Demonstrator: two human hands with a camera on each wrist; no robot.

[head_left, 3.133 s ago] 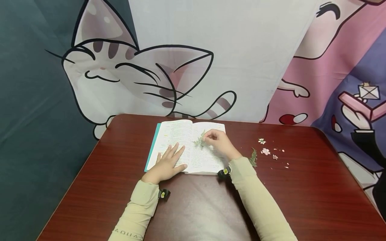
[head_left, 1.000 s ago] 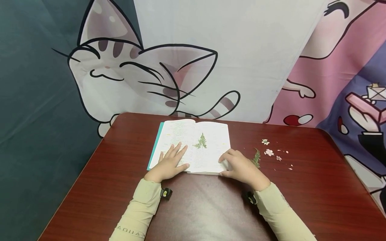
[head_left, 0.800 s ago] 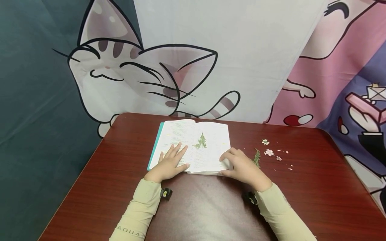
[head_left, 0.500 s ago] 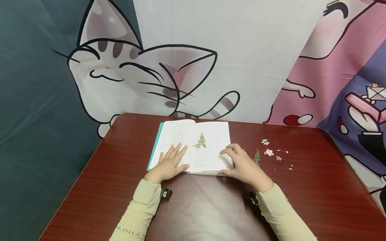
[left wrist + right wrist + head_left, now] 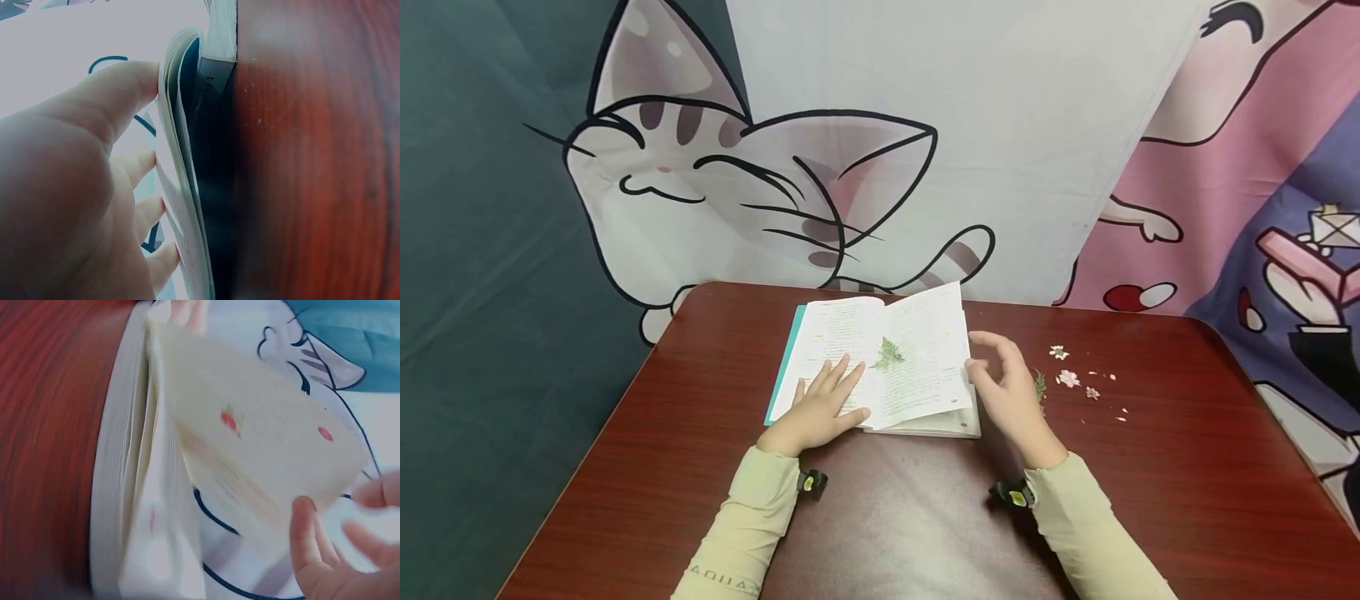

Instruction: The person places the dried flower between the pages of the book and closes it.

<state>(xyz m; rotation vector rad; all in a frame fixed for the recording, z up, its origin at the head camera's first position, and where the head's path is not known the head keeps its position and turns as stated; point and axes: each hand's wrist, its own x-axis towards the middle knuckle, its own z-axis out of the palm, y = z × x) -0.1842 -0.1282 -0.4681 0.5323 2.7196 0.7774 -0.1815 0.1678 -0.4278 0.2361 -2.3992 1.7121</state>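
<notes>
Left sleeve (image 5: 733, 525): "AQUA", remainder unclear. Book (image 5: 850, 325): on table (image 5: 880, 517), lying open; print illegible. Sprig (image 5: 889, 353): upon raised page (image 5: 928, 375). Left hand (image 5: 812, 412): outspread, pressing book. Right hand (image 5: 1007, 396): fingers parted, thumb touching raised page. Second sprig (image 5: 1040, 386) (partly hidden), blossoms (image 5: 1067, 379): rightward.

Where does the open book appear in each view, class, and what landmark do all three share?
Head: book, just below centre.
Left wrist: book, a tall band near the middle.
Right wrist: book, left of centre, one page raised across the middle.
Shared landmark: red-brown table, at the right in left wrist, left in right wrist.
</notes>
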